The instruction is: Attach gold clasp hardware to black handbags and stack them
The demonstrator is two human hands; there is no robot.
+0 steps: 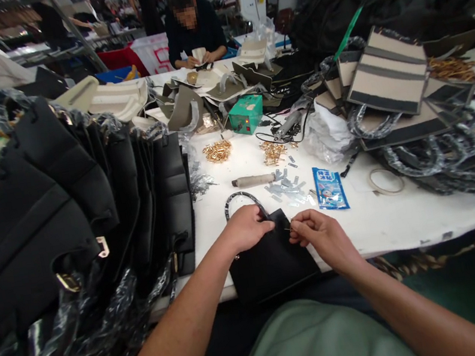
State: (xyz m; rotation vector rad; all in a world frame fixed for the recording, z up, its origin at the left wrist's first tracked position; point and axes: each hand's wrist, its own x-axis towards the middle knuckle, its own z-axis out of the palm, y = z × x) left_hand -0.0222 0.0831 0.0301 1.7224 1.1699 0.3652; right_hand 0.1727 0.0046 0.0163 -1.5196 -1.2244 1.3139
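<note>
A small black bag lies at the front edge of the white table, its wrapped handle arching away from me. My left hand is closed on the bag's top edge. My right hand pinches a small thin metal piece at the bag's upper right corner. Just beyond the hands lie loose silver metal plates and a pale cylindrical tool.
Black bags in plastic wrap pile up on the left. Striped beige bags stack on the right. Gold fittings, a green box, a blue packet and a tape ring lie mid-table. A person sits working at the far end.
</note>
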